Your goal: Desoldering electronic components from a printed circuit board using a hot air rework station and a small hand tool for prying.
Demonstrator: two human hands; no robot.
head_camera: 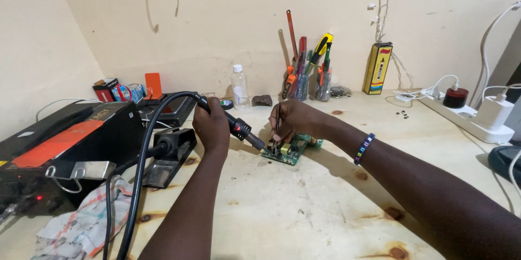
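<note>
The plywood desk (304, 211) carries a black rework station (59, 151) at the left, with a checked rag (81, 227) lying against its front. Near the middle lies a small green circuit board (290, 150), flat on the wood, with a tool cup of screwdrivers (309, 84) and a clear bottle (239, 87) behind it by the wall.

The left hand (213, 125) is clamped round the hot-air handpiece (239, 129), whose nozzle slants down to the board's left edge. The right hand (290, 120) pinches thin tweezers (277, 125) upright, tips on the board directly beneath it.

As I judge it, the nozzle sits close to the right fingertips, so a small slip could scorch them. The thick black hose (138, 184) loops past the station and could drag the handpiece off aim.
</note>
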